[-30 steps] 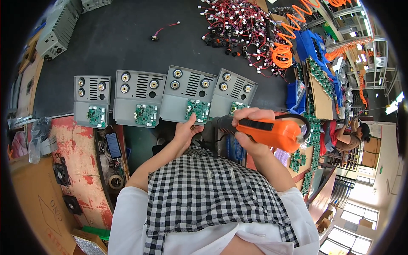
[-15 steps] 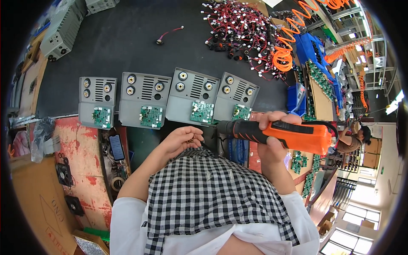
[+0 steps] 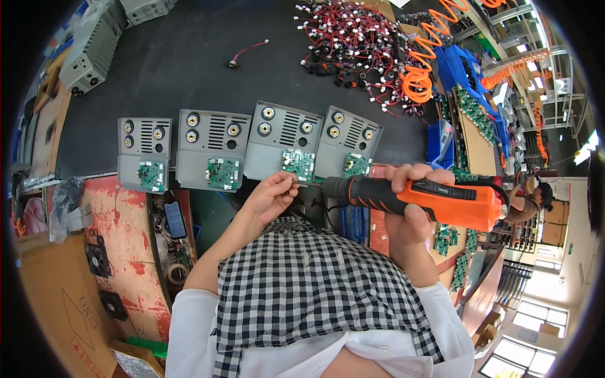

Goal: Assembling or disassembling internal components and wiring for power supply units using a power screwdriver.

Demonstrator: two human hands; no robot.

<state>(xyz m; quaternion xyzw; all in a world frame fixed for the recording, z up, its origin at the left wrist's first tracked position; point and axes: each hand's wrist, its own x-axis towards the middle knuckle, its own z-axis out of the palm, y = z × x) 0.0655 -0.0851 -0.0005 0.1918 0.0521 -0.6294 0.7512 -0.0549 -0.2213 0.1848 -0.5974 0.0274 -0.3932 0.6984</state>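
Below the grey panels, my right hand grips an orange power screwdriver, its tip indistinct; my left hand pinches closed near a green board, on what I can't tell.

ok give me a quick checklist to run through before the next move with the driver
1. Right hand gripping the orange driver: ok.
2. Driver's nose aimed at a board: not ok, it points sideways toward the left hand.
3. Screw ready in the left fingertips: cannot tell, too small.
4. Green board on each of the four grey panels: ok.
5. Boards fastened: cannot tell.
6. Loose cable clear of the panels: ok, lying apart.
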